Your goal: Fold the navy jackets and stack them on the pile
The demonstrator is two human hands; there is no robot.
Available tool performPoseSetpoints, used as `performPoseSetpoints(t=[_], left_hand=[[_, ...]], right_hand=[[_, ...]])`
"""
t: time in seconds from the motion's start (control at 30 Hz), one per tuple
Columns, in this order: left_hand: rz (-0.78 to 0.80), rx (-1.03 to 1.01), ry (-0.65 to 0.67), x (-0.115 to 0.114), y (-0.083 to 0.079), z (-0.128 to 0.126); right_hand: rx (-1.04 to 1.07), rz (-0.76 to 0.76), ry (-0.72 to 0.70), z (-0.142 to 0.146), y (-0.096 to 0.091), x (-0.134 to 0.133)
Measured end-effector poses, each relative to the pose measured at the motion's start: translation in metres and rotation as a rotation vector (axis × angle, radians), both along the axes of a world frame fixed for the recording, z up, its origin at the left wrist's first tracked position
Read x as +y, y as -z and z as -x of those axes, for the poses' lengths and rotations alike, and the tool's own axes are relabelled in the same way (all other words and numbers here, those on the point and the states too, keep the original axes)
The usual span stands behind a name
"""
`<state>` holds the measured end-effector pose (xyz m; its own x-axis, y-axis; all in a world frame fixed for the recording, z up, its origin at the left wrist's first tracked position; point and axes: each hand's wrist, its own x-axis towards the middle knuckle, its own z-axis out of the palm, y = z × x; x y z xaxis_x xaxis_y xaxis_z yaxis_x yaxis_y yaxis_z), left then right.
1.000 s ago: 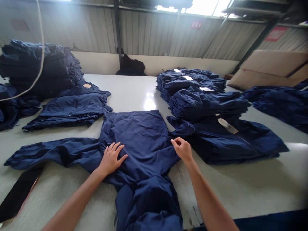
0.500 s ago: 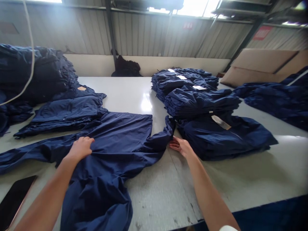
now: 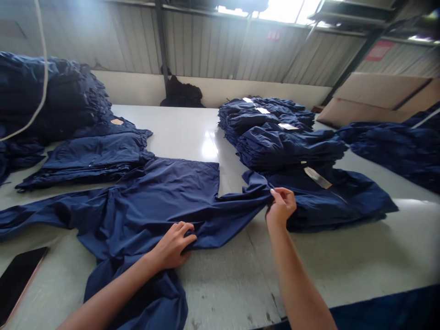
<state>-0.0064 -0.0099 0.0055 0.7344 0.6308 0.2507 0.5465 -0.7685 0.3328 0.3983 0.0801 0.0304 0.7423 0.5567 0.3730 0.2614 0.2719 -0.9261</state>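
"The 2 hands first: what do we see?"

"We see the right hand [image 3: 282, 206] closed in a pinch, thumb against fingers, on the end of a sleeve [image 3: 237, 213] of the navy garment [image 3: 172, 192]. The left hand [image 3: 173, 247] lies on the same garment, fingers bent and only partly open — we cannot tell whether it grips a fold or just rests there."

"And where do we find the garment?"

"Spread on the pale table [image 3: 227, 284] in front of the person. We see 1 sleeve stretched toward the right hand, the other [image 3: 44, 211] lying out to the left, and a bunched part hanging toward the near edge."

"What is around it?"

"We have a phone [image 3: 20, 284] at the near left, a folded pile [image 3: 92, 158] touching or just beside the garment at left, and a tagged stack [image 3: 288, 146] beyond the right hand — with a cardboard box [image 3: 374, 98] farther back."
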Motion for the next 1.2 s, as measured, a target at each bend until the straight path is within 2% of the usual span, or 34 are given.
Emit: performPoseSetpoints(t=[0.07,0.1,0.2,0.27,0.3,0.37,0.47,0.57,0.7,0.77,0.83,0.87,0.9,0.93,1.0,1.1,1.17,1.2], left_hand=[[0.028,-0.013,0.032,0.000,-0.001,0.010],[0.045,-0.013,0.049,0.000,-0.003,0.015],[0.113,-0.005,0.050,0.000,-0.013,0.030],[0.141,0.018,0.013,0.001,-0.019,0.044],[0.142,0.036,-0.011,0.003,-0.020,0.052],[0.129,0.068,-0.069,0.007,-0.020,0.070],[0.103,0.074,-0.178,0.017,-0.013,0.098],[0.072,0.034,-0.282,0.031,-0.003,0.126],[0.031,-0.036,-0.406,0.048,0.008,0.160],[0.030,-0.052,-0.443,0.053,0.011,0.172],[0.041,-0.059,-0.438,0.053,0.011,0.178],[0.046,-0.057,-0.421,0.051,0.010,0.178],[0.052,-0.046,-0.396,0.048,0.007,0.176],[0.059,-0.023,-0.368,0.043,0.003,0.171],[0.081,0.056,-0.304,0.032,-0.008,0.158],[0.129,0.171,-0.216,0.010,-0.031,0.132],[0.164,0.194,-0.163,-0.005,-0.044,0.114],[0.181,0.190,-0.141,-0.012,-0.048,0.105]], right_hand=[[-0.115,0.016,0.115,-0.002,-0.003,-0.019],[-0.164,0.091,0.132,-0.005,-0.002,-0.028],[-0.303,0.500,0.113,-0.028,0.009,-0.048],[-0.305,0.780,0.049,-0.048,0.018,-0.054],[-0.281,0.881,0.005,-0.057,0.023,-0.055],[-0.231,0.983,-0.068,-0.068,0.029,-0.052],[-0.142,0.959,-0.176,-0.059,0.033,-0.039],[0.011,0.832,-0.304,-0.032,0.030,-0.025],[0.121,0.629,-0.359,-0.015,0.015,-0.013],[0.232,0.419,-0.316,-0.020,0.003,-0.012],[0.331,0.172,-0.197,-0.030,-0.007,-0.014],[0.341,0.087,-0.113,-0.034,-0.010,-0.016],[0.315,0.064,-0.032,-0.038,-0.012,-0.019],[0.261,0.115,0.032,-0.040,-0.013,-0.022],[0.189,0.351,0.062,-0.041,-0.011,-0.030],[0.218,0.695,-0.101,-0.042,-0.004,-0.040],[0.208,0.765,-0.181,-0.047,0.000,-0.043],[0.166,0.752,-0.170,-0.052,0.000,-0.044]])
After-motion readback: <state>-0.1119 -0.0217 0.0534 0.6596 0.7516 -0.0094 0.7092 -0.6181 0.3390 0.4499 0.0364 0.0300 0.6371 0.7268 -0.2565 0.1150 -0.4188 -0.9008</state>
